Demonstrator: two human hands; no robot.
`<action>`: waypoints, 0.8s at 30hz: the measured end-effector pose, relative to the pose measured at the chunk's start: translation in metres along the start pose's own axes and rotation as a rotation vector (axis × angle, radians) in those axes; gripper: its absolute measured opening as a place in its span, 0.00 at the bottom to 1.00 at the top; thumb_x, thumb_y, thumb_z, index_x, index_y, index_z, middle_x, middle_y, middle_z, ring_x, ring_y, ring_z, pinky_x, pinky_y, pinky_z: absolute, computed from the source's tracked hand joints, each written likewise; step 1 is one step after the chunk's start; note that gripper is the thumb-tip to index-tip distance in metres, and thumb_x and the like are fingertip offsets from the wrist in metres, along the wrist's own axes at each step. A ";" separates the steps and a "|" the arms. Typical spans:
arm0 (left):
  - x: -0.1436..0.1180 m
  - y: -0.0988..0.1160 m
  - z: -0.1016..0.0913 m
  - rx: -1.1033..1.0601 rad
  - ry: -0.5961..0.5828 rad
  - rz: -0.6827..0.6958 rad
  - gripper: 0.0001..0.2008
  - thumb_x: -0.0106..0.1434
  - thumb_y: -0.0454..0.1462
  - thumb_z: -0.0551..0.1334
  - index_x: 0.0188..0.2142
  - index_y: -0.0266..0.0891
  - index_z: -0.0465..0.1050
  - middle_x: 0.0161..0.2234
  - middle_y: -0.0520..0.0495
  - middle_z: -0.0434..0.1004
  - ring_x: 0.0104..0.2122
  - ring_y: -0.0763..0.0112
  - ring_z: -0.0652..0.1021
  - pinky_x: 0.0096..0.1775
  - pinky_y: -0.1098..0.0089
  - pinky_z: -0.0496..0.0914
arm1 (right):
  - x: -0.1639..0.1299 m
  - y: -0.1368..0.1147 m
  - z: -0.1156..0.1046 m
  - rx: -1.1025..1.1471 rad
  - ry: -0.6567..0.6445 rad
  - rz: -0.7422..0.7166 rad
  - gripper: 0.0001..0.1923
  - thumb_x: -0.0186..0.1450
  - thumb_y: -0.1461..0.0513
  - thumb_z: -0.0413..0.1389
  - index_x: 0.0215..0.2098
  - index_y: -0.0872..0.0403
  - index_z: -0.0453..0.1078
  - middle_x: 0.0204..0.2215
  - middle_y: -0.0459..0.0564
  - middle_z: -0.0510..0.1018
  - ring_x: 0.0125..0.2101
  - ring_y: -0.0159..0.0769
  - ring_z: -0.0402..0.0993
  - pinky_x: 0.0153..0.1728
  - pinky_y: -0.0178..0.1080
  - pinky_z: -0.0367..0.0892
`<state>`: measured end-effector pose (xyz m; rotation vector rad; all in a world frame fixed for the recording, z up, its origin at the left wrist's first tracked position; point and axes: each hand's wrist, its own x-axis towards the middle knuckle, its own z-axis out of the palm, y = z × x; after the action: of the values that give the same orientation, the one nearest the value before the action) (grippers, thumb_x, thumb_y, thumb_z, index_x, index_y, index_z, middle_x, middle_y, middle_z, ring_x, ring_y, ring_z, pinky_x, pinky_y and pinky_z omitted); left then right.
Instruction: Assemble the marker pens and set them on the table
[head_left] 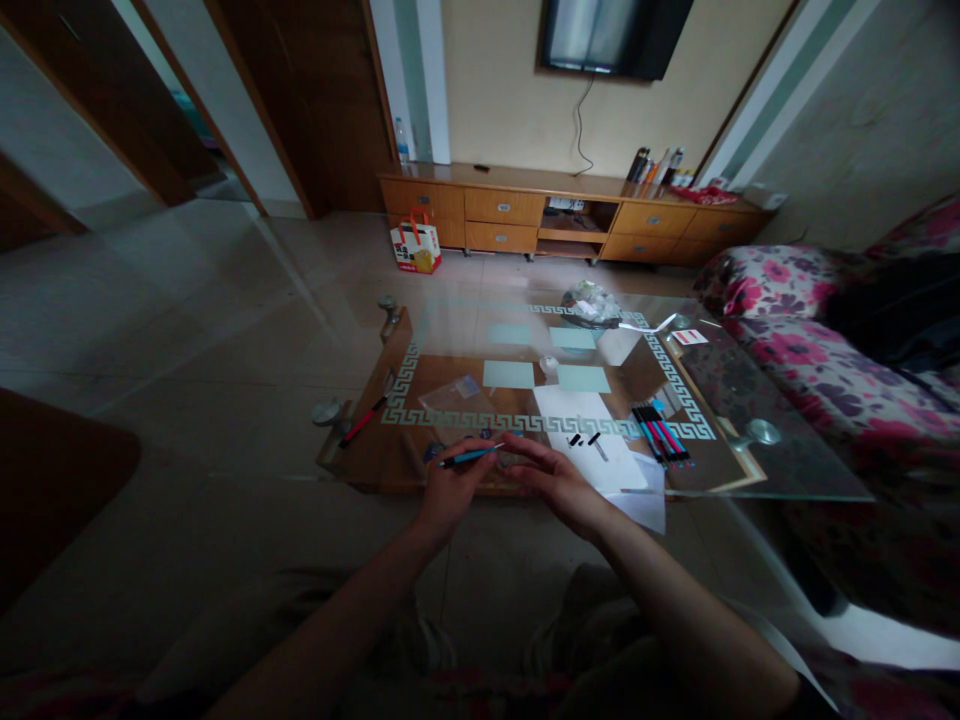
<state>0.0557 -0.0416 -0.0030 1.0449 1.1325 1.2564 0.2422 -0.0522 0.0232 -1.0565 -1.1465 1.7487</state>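
A blue pen [471, 457] with a dark end lies slantwise in my left hand [450, 485], whose fingers are closed around it. My right hand [559, 485] meets the pen's light-coloured tip with its fingertips; the exact grip there is small and dim. Both hands are over the near edge of the glass table [465, 415]. Right of them, a white sheet of paper [592, 450] carries several small black pieces [583, 440]. Farther right is a row of blue and pink-red pens [661, 435] with dark ends. A red and black pen [364, 420] lies at the left.
A clear plastic sleeve [454, 393] lies beyond my hands. At the table's far side is a bundled plastic bag [592, 303], with a white and red card [688, 337] to its right. A flowered sofa [787, 350] borders the right side. A low wooden cabinet [502, 205] stands along the wall.
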 end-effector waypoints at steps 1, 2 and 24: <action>0.000 0.001 0.000 0.017 0.002 -0.004 0.08 0.56 0.37 0.70 0.37 0.41 0.82 0.41 0.45 0.82 0.42 0.63 0.79 0.45 0.67 0.71 | 0.000 0.001 -0.001 0.006 0.013 0.001 0.27 0.60 0.57 0.64 0.57 0.42 0.70 0.60 0.46 0.70 0.50 0.40 0.74 0.39 0.36 0.72; 0.000 0.002 0.000 0.020 0.001 -0.012 0.08 0.56 0.37 0.71 0.37 0.41 0.82 0.39 0.46 0.82 0.39 0.64 0.79 0.44 0.68 0.71 | 0.000 0.001 -0.002 0.010 0.023 0.003 0.27 0.60 0.57 0.64 0.57 0.42 0.70 0.60 0.46 0.70 0.49 0.40 0.74 0.39 0.36 0.72; -0.006 0.005 0.005 -0.193 -0.306 -0.176 0.19 0.56 0.37 0.70 0.48 0.39 0.76 0.42 0.41 0.81 0.30 0.68 0.80 0.38 0.67 0.73 | 0.012 -0.003 -0.021 -0.124 0.307 -0.274 0.23 0.58 0.57 0.63 0.52 0.48 0.70 0.55 0.51 0.73 0.47 0.41 0.76 0.46 0.43 0.72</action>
<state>0.0601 -0.0471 0.0032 0.9333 0.8322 1.0047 0.2578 -0.0346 0.0186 -1.1359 -1.1526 1.2676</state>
